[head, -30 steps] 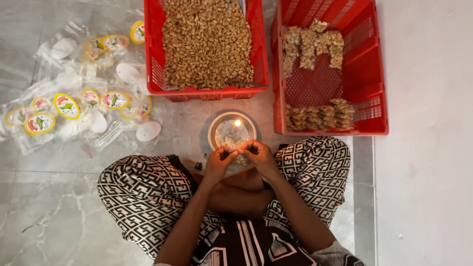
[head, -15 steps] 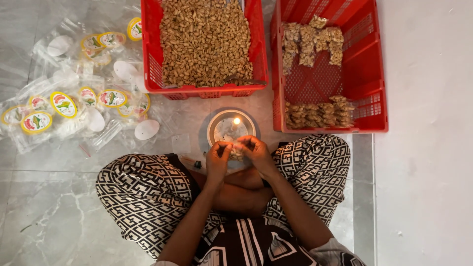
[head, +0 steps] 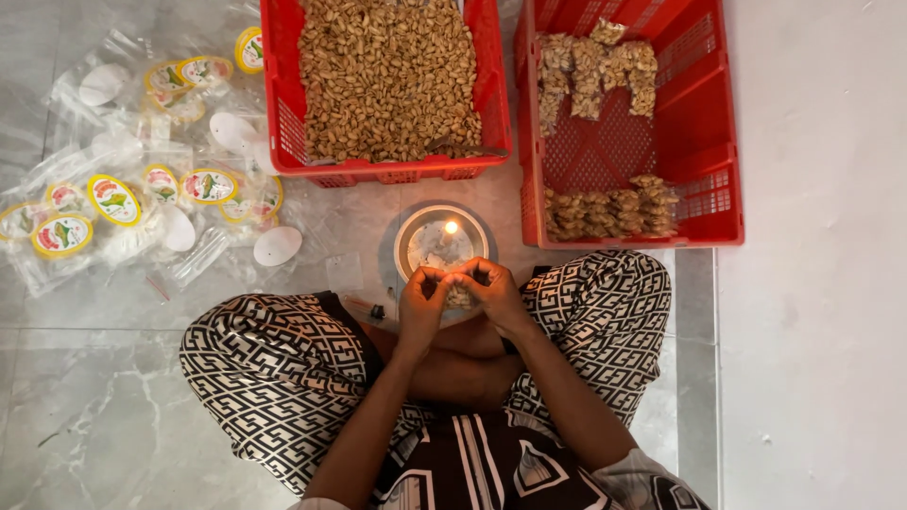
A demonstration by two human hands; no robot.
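I pinch a small clear packet of nuts (head: pixel 459 283) between my left hand (head: pixel 422 304) and right hand (head: pixel 493 295), just beside the candle flame (head: pixel 451 228), sealing its mouth, which needs steady holding

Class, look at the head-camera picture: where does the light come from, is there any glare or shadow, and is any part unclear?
Head view: even, soft daylight; pale sheen on the marble floor and glare on the clear bags. A small flame glows in the dish without lighting much else. Soft shadow under the hands. What the fingertips pinch is too small to make out; both crates are sharp.
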